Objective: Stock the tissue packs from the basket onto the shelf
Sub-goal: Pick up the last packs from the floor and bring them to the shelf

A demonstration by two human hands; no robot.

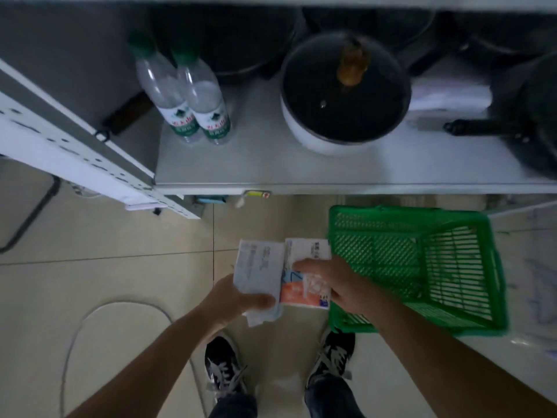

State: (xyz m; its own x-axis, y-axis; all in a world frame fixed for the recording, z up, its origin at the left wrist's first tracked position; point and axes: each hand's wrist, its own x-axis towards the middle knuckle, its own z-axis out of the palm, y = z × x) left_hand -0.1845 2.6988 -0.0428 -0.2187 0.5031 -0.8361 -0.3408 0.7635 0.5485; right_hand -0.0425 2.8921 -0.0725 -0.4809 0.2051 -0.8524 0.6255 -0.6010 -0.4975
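My left hand (238, 300) grips a pale blue-white tissue pack (259, 267) from below. Right beside it, my right hand (328, 282) holds a second tissue pack (307, 292) with white, orange and blue print. Both packs are held side by side, touching, above the floor in front of the shelf (271, 164). The green plastic basket (422, 267) stands on the floor just to the right of my right hand; I see no packs inside it. A white tissue pack (449, 95) lies on the shelf at the back right.
On the shelf stand two water bottles (193, 98) at the left, a black pot with a lid (346, 95) in the middle and dark pans (518, 125) at the right. A white perforated panel (75, 158) juts out at left. A cable (90, 321) loops on the floor.
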